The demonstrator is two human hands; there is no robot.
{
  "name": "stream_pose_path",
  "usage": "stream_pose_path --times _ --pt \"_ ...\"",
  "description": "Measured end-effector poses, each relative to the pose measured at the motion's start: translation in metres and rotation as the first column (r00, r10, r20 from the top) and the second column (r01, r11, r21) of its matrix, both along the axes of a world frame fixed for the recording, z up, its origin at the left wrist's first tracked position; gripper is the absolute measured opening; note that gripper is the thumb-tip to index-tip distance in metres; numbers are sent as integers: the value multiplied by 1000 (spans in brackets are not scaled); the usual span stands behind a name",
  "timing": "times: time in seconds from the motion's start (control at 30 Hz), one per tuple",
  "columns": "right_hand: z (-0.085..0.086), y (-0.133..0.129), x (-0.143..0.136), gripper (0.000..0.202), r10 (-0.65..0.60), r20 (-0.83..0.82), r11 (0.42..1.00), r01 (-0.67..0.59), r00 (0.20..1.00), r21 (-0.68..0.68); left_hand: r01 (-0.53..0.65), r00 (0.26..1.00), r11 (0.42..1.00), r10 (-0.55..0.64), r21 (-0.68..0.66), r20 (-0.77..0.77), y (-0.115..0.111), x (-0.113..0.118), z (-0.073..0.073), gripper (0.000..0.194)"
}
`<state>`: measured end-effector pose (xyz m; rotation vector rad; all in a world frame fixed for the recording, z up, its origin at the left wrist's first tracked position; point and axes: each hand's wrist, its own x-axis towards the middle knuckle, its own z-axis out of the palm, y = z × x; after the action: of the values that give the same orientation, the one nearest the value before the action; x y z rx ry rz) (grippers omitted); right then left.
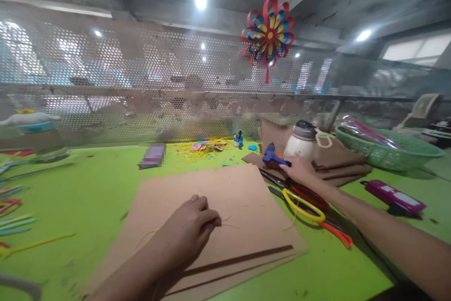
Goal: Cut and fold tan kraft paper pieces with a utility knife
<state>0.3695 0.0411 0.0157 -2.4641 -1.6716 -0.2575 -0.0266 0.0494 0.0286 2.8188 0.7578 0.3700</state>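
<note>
My left hand (pixel 195 226) is closed in a pinch over a tan board (pixel 243 193). At its fingertips a small dark brown bit shows, too small to name, and thin yellow strands (pixel 230 225) stick out beside it. My right hand (pixel 299 169) reaches to the far right and grips the handle end of a blue hot glue gun (pixel 273 155). Close to that hand stand a white jug with a dark lid (pixel 301 141) and folded brown cloth (pixel 338 165). Under the right forearm lie scissors with yellow handles (pixel 305 209) and a pair with dark red handles (pixel 310 196).
On the green table sit a purple case (pixel 394 196), a green basket (pixel 405 155), an orange-tipped item (pixel 340 235), a small blue bottle (pixel 238 140), tangled yellow strands (pixel 204 150) and a blurred phone-like block (pixel 153 155). Coloured sticks (pixel 17 223) lie left. A perforated screen (pixel 158 80) rises behind.
</note>
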Motion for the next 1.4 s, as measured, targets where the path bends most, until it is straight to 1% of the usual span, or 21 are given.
stream_pose_path --times 0.1,0.3,0.47,0.57,0.67,0.77,0.87,0.93,1.0,1.07,1.13,1.2,1.3,1.4 --pt "-3 -9 3 25 1 -18 1000 -1 1000 -23 -7 1000 1000 7 -6 -10 0 1 2 25" --pt "-13 -14 9 25 75 -59 996 -78 995 -52 -13 1000 1000 13 8 -21 -1 1 3 25" --pt "-10 -11 16 25 141 -74 986 -147 987 -79 -1 1000 1000 1 15 -3 0 1 1 26" --pt "-11 -12 16 25 146 -62 985 -151 987 -82 4 1000 1000 -4 16 3 1 1 2 27" --pt "-11 -11 13 24 143 -35 988 -145 989 -54 -3 1000 1000 3 13 -5 0 1 3 27" --pt "-1 -10 15 23 161 -15 987 -161 987 2 1 1000 1000 -1 11 -7 0 1 4 26" --pt "20 -13 27 23 182 -17 981 -181 983 67 -1 1000 1000 1 4 -5 -1 0 4 25" --pt "32 -20 39 23 202 -27 975 -198 979 104 -3 1000 1000 3 3 1 -1 0 3 25" --pt "39 -31 49 26 237 -41 965 -230 971 127 1 1000 1000 -2 5 12 0 0 1 26" --pt "35 -44 55 29 285 -63 953 -275 957 129 7 1000 1000 -7 9 15 1 1 0 26" --pt "24 -54 56 29 323 -89 942 -311 942 122 11 1000 1000 -11 11 13 2 1 -1 26" --pt "10 -58 55 27 341 -110 937 -329 934 119 9 1000 1000 -9 10 13 2 1 -1 26" --pt "-4 -53 50 27 367 -136 928 -352 920 124 -1 1000 1000 1 5 10 2 2 1 26" --pt "-4 -41 49 29 416 -182 909 -401 891 114 -4 1000 1000 4 9 1 0 2 3 26"
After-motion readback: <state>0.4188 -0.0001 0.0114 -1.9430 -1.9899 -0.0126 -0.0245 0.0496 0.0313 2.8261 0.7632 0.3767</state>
